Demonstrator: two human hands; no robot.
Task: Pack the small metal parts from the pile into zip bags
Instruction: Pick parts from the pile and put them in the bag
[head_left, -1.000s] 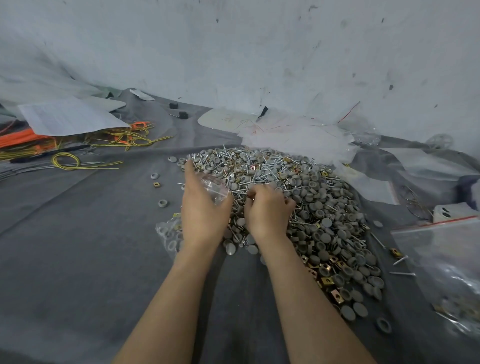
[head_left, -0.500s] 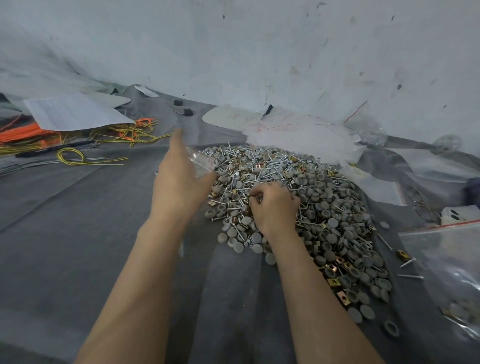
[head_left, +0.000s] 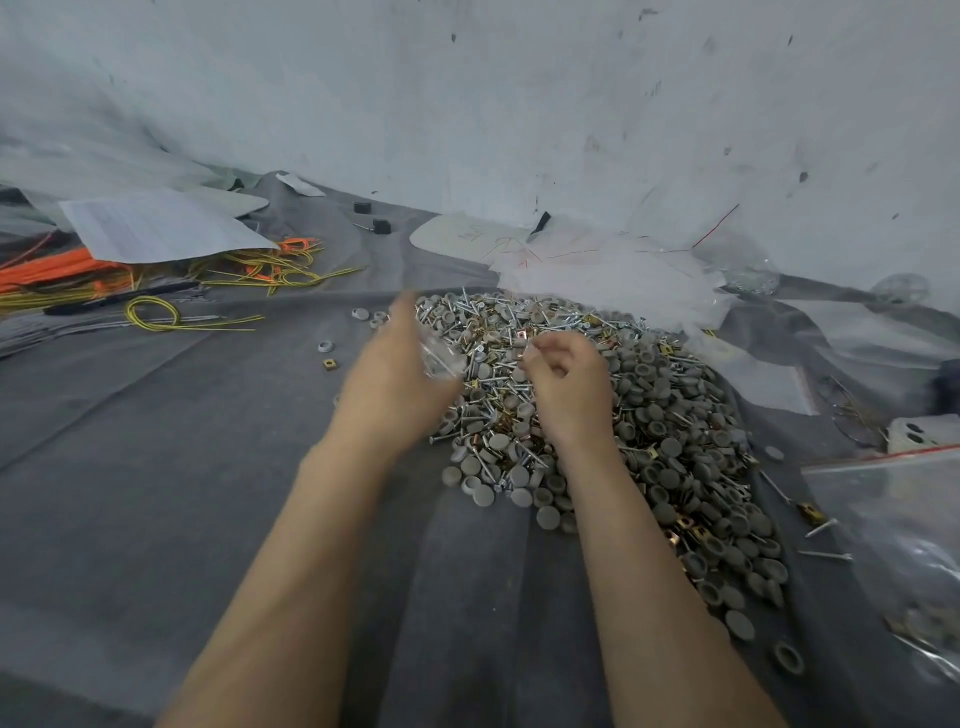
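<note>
Head view: we see the left hand (head_left: 395, 379), blurred, gripping a small clear zip bag (head_left: 441, 358) at the left edge of the pile of small metal parts (head_left: 665, 415). The right hand (head_left: 569, 384) is over the pile's middle, fingers curled, tips pinched together; we cannot tell if a part is between them. The pile is screws, grey round caps and brass square nuts on the grey cloth surface (head_left: 156, 493). A larger zip bag (head_left: 893, 525) with a red strip lies right of the pile, some parts inside. Loose screws (head_left: 826, 555) lie between them. Yellow wires (head_left: 156, 317), orange cables (head_left: 52, 270) and a paper sheet (head_left: 156, 228) sit far left.
</note>
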